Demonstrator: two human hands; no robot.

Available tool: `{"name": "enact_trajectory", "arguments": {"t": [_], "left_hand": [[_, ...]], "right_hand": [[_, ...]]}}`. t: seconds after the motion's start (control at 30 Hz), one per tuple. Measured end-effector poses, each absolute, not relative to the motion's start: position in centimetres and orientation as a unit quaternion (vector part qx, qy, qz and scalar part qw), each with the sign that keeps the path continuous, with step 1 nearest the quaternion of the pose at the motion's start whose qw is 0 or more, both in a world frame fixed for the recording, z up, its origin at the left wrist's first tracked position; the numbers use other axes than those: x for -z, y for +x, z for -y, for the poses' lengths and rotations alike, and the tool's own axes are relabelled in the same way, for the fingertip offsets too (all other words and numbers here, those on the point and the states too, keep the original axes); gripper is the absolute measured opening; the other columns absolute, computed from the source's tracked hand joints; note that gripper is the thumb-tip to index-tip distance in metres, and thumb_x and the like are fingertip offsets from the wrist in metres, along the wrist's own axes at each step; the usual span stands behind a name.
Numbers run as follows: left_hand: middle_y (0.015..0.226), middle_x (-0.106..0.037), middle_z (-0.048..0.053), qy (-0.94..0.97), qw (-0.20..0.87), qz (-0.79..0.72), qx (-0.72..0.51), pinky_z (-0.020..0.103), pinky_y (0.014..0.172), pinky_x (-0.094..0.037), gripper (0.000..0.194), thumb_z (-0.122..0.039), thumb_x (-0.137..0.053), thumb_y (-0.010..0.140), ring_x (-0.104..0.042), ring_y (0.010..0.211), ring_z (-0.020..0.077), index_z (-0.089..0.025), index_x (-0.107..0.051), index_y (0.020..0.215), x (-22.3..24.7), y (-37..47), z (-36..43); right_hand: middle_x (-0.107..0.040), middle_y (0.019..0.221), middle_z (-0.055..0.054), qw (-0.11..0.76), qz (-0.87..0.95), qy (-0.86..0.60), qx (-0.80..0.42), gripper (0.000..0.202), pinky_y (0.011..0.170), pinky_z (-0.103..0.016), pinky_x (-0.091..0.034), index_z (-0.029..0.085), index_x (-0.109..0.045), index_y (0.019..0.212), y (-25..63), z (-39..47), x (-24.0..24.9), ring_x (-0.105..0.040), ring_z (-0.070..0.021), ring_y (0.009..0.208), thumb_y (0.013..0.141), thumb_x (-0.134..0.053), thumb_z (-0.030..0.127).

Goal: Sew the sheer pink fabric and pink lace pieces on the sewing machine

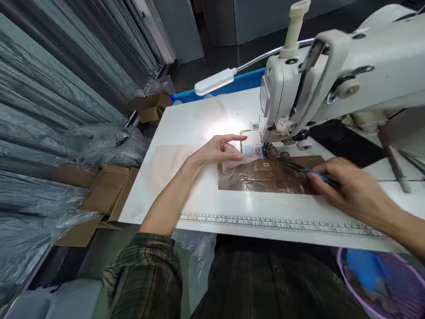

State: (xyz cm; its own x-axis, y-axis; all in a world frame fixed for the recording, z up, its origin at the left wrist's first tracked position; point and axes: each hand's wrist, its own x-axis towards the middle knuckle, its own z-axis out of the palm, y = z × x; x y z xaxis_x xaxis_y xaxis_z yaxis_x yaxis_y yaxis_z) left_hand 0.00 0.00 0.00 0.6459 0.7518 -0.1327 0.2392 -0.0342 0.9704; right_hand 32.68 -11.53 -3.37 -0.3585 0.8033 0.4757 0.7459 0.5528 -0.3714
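My left hand (222, 149) is left of the sewing machine's needle, index finger stretched out and the thumb and other fingers closed on a sheer, pale pink fabric (232, 166). The fabric runs toward the presser foot (266, 148). In my right hand (345, 181) are thread snips (308, 172) with blue handles and dark pointed blades. Their tips point left, over a brown, shiny sheet (265, 179) that lies on the table below the needle. Small white labels with red marks (266, 165) show near the needle plate.
The white sewing machine (318, 79) stands at the right of the white table (199, 199). A lamp (215, 81) reaches over the back. A printed ruler (265, 223) follows the front edge. Cardboard boxes (106, 190) sit left, a purple basket (341, 274) lower right.
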Motion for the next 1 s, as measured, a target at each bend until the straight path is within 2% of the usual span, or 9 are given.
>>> {"name": "enact_trajectory", "arguments": {"t": [0.1, 0.23, 0.3, 0.4, 0.57, 0.7, 0.87, 1.0], "left_hand": [[0.084, -0.080, 0.007, 0.677, 0.614, -0.355, -0.198, 0.025, 0.072, -0.056, 0.080, -0.025, -0.088, 0.069, -0.075, 0.080, 0.0166, -0.011, -0.056, 0.141, 1.2, 1.2, 0.2], [0.082, -0.079, 0.007, 0.659, 0.633, -0.349, -0.206, 0.025, 0.072, -0.055, 0.081, -0.022, -0.088, 0.068, -0.074, 0.077, 0.0151, -0.008, -0.056, 0.140, 2.0, 1.9, 0.4], [0.082, -0.079, 0.007, 0.655, 0.638, -0.345, -0.213, 0.025, 0.073, -0.055, 0.081, -0.020, -0.088, 0.067, -0.073, 0.077, 0.0149, -0.009, -0.056, 0.140, 2.1, 1.9, 0.3], [0.083, -0.079, 0.007, 0.651, 0.643, -0.339, -0.220, 0.024, 0.069, -0.053, 0.083, -0.018, -0.088, 0.066, -0.072, 0.076, 0.0144, -0.009, -0.055, 0.142, 2.1, 1.9, 0.2], [0.070, -0.075, 0.002, 0.650, 0.636, -0.354, -0.218, 0.020, 0.053, -0.041, 0.086, -0.018, -0.086, 0.067, -0.059, 0.055, 0.0075, -0.009, -0.051, 0.145, 2.0, 2.0, 0.4], [0.070, -0.074, 0.002, 0.648, 0.639, -0.348, -0.227, 0.020, 0.052, -0.039, 0.086, -0.017, -0.084, 0.068, -0.056, 0.055, 0.0066, -0.006, -0.049, 0.146, 2.1, 2.1, 0.4], [0.060, -0.067, -0.003, 0.651, 0.641, -0.335, -0.230, 0.019, 0.049, -0.034, 0.085, -0.016, -0.082, 0.072, -0.049, 0.049, 0.0046, -0.005, -0.046, 0.148, 2.3, 2.0, 0.3], [0.056, -0.063, -0.006, 0.654, 0.638, -0.334, -0.233, 0.020, 0.051, -0.035, 0.084, -0.016, -0.082, 0.073, -0.047, 0.047, 0.0042, -0.004, -0.046, 0.148, 2.3, 1.9, 0.3]], "right_hand": [[-0.065, 0.073, -0.006, 0.311, 0.803, -0.486, -0.148, 0.013, 0.057, -0.029, -0.045, 0.020, -0.051, 0.095, 29.0, 11.4, 3.2, -0.061, -0.0183, 0.061, 0.097, -0.045, 0.032], [-0.067, 0.080, -0.006, 0.298, 0.773, -0.531, -0.180, 0.022, 0.056, -0.030, -0.042, 0.020, -0.048, 0.107, 25.3, 10.1, 2.7, -0.060, -0.0194, 0.061, 0.095, -0.042, 0.037], [-0.066, 0.078, -0.006, 0.270, 0.769, -0.555, -0.166, 0.027, 0.056, -0.030, -0.038, 0.021, -0.051, 0.099, 24.0, 9.3, 2.5, -0.058, -0.0195, 0.060, 0.099, -0.033, 0.041], [-0.065, 0.077, -0.009, 0.223, 0.782, -0.571, -0.109, 0.045, 0.056, -0.031, -0.031, 0.020, -0.054, 0.086, 22.8, 8.6, 2.7, -0.057, -0.0198, 0.061, 0.104, -0.019, 0.042], [-0.068, 0.091, -0.014, 0.185, 0.807, -0.561, -0.001, 0.050, 0.054, -0.030, -0.023, 0.015, -0.062, 0.092, 22.0, 8.8, 3.5, -0.058, -0.0206, 0.066, 0.105, -0.020, 0.038], [-0.068, 0.091, -0.016, 0.163, 0.812, -0.559, 0.047, 0.053, 0.054, -0.031, -0.020, 0.013, -0.064, 0.094, 21.6, 8.9, 3.4, -0.056, -0.0201, 0.064, 0.106, -0.018, 0.038], [-0.067, 0.086, -0.014, 0.151, 0.809, -0.565, 0.051, 0.057, 0.051, -0.030, -0.018, 0.013, -0.062, 0.088, 21.0, 8.7, 3.0, -0.055, -0.0191, 0.061, 0.107, -0.017, 0.041], [-0.066, 0.084, -0.013, 0.150, 0.804, -0.572, 0.057, 0.056, 0.051, -0.030, -0.017, 0.013, -0.061, 0.087, 20.7, 8.6, 2.8, -0.054, -0.0187, 0.060, 0.107, -0.018, 0.043]]}}
